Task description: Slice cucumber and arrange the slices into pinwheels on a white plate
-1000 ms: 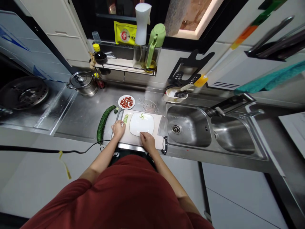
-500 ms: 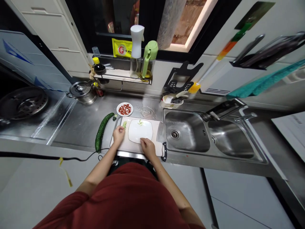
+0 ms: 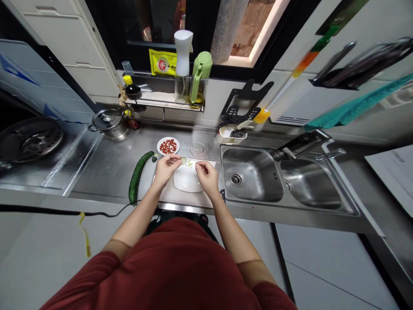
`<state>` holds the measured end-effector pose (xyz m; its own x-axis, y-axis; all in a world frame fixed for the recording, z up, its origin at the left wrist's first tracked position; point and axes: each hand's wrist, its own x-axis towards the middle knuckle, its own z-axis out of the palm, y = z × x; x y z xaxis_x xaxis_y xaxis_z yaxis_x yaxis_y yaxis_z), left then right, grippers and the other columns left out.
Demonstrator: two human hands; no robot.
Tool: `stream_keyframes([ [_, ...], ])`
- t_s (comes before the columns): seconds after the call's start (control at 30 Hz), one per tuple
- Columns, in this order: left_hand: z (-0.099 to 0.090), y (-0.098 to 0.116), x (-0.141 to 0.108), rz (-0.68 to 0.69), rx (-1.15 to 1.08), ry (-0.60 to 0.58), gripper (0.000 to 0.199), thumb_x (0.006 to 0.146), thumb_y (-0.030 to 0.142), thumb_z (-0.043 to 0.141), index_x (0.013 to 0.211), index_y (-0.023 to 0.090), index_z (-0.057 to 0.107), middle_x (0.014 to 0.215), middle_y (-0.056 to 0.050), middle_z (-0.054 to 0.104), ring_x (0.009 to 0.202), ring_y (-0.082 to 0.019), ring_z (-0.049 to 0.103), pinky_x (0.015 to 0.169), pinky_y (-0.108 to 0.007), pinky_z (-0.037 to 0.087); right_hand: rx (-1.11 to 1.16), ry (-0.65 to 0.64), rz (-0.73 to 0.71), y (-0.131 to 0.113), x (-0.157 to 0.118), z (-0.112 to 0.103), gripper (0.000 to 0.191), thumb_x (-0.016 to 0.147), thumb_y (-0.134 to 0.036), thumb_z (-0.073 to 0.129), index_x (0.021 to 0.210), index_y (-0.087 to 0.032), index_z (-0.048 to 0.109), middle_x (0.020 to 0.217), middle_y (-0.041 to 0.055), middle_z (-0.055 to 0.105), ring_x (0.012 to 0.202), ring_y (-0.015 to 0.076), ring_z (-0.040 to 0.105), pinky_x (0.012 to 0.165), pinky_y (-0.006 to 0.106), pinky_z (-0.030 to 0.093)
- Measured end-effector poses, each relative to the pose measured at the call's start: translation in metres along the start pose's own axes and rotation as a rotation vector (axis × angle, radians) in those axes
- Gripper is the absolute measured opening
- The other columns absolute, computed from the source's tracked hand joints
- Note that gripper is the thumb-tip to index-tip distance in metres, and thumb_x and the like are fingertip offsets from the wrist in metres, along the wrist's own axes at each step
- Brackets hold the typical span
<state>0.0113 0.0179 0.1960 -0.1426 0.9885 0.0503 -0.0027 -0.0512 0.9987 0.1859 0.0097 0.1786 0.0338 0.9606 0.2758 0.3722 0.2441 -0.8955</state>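
My left hand [image 3: 166, 168] pinches a thin pale-green cucumber slice [image 3: 183, 161] over the far left part of a white plate [image 3: 187, 181]. My right hand [image 3: 207, 176], thumb and fingertips pressed together, is above the plate's far right part; what is between them, if anything, I cannot make out. A few cut cucumber slices [image 3: 190, 164] lie on the plate near its far edge, between my hands. Under the plate is a light cutting board [image 3: 174, 197]. On the counter to the left lie a long whole cucumber [image 3: 138, 175] and small cucumber ends [image 3: 154, 158].
A small white dish of chopped red pieces [image 3: 168, 146] stands behind the board. The knife's black handle [image 3: 222, 194] shows partly at the board's right, beside the double sink [image 3: 251, 172]. A lidded pot [image 3: 109, 125] and a bottle shelf [image 3: 164, 103] are at the back.
My left hand has moved up and right from the board's left side, with a slice in its fingers. My right hand has moved from the plate's near edge to its far side.
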Motion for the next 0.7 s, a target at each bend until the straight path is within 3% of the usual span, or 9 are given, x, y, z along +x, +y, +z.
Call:
stream_keyframes([
  [0.17, 0.005, 0.011, -0.004, -0.021, -0.039, -0.053, 0.028, 0.066, 0.034, 0.073, 0.087, 0.017, 0.064, 0.076, -0.002, 0.064, 0.070, -0.011, 0.057, 0.068, -0.024, 0.048, 0.054, -0.058, -0.049, -0.020, 0.015, -0.003, 0.022, 0.085, -0.039, 0.053, 0.087, -0.019, 0.063, 0.081, 0.0021, 0.062, 0.071, 0.0123, 0.053, 0.061, 0.023, 0.041],
  [0.43, 0.011, 0.017, -0.004, -0.004, -0.022, -0.146, 0.030, 0.066, 0.032, 0.073, 0.090, 0.017, 0.061, 0.074, 0.000, 0.062, 0.068, -0.011, 0.058, 0.064, -0.023, 0.045, 0.080, -0.159, -0.098, -0.024, 0.022, 0.001, 0.019, 0.084, -0.036, 0.055, 0.079, -0.019, 0.061, 0.082, 0.0019, 0.059, 0.075, 0.0122, 0.054, 0.058, 0.022, 0.041],
  [0.6, 0.014, 0.014, -0.006, 0.018, -0.022, -0.053, 0.030, 0.067, 0.031, 0.072, 0.091, 0.018, 0.059, 0.079, -0.001, 0.064, 0.068, -0.010, 0.058, 0.063, -0.021, 0.045, 0.129, -0.122, -0.067, -0.026, 0.023, -0.001, 0.021, 0.083, -0.037, 0.055, 0.075, -0.018, 0.059, 0.080, 0.0018, 0.059, 0.074, 0.0121, 0.054, 0.054, 0.020, 0.038],
  [0.7, 0.015, 0.011, -0.009, -0.061, -0.052, -0.075, 0.023, 0.071, 0.037, 0.068, 0.077, 0.017, 0.059, 0.067, 0.000, 0.061, 0.058, -0.008, 0.054, 0.054, -0.019, 0.042, 0.131, -0.109, -0.048, -0.027, 0.024, -0.005, 0.022, 0.084, -0.039, 0.054, 0.075, -0.018, 0.059, 0.081, 0.0020, 0.059, 0.075, 0.0120, 0.055, 0.053, 0.020, 0.038],
])
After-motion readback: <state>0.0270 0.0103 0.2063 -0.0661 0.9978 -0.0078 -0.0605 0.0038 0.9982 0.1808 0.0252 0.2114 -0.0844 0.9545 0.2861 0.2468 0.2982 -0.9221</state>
